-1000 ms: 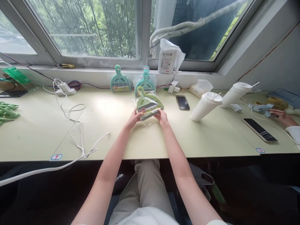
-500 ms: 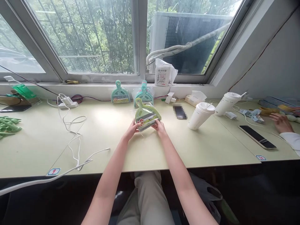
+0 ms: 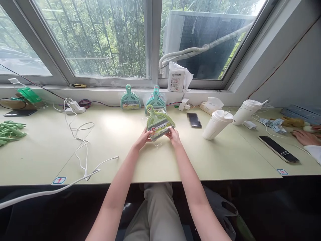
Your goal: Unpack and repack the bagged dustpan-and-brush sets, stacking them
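Both hands hold a light green mini dustpan set (image 3: pixel 158 121) wrapped in clear plastic, tilted upright over the pale yellow desk (image 3: pixel 140 157). My left hand (image 3: pixel 143 139) grips its lower left corner and my right hand (image 3: pixel 174 136) grips its lower right corner. Behind it, against the window ledge, lean a teal dustpan set (image 3: pixel 130 98) and a stack of several more teal ones (image 3: pixel 155 98).
A white cable (image 3: pixel 80 144) trails from a power strip (image 3: pixel 74 107) on the left. Green plastic pieces (image 3: pixel 11 130) lie far left. A phone (image 3: pixel 194 119), two white lidded cups (image 3: pixel 217 124), a tissue pack (image 3: pixel 210 104), a second phone (image 3: pixel 278 149) and another person's hand (image 3: pixel 303 137) are on the right.
The view tilted up from the desk toward the window, then settled. The dustpan set stays in both hands, barely shifted. The other person's hand on the right moved slightly.
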`<action>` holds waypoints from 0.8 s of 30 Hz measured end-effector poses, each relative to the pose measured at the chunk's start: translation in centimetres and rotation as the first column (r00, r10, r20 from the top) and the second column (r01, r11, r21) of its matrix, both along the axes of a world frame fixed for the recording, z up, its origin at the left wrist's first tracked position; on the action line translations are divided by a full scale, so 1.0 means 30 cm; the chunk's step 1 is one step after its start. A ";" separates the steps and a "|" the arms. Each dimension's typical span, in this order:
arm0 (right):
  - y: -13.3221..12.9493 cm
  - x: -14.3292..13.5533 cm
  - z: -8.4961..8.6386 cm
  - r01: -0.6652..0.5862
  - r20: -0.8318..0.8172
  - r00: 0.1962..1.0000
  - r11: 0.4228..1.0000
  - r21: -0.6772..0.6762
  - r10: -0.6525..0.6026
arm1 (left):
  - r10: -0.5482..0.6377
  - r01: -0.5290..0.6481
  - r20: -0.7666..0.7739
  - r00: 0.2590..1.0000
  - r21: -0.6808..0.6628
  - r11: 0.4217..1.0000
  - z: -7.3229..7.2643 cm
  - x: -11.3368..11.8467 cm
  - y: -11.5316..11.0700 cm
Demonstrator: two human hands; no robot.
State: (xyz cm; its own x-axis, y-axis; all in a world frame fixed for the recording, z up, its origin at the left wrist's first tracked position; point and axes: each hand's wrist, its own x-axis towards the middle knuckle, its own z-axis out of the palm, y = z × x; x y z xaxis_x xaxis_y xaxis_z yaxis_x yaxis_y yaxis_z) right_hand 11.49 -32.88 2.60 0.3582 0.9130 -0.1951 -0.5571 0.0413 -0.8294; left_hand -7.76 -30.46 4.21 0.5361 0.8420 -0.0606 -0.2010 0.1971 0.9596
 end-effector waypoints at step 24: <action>-0.032 0.059 -0.003 0.080 0.898 0.161 0.912 0.402 -0.410 | 0.092 -0.070 0.055 0.994 -0.322 0.944 -0.039 -0.080 0.104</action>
State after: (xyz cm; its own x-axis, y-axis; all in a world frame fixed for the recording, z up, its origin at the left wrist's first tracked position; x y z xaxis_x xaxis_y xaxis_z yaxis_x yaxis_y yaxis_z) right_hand 13.26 -33.84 2.51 0.3230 0.6843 0.6538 0.7294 0.2602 -0.6327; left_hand -10.17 -27.34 3.04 0.4791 0.8252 -0.2991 -0.2919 0.4711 0.8324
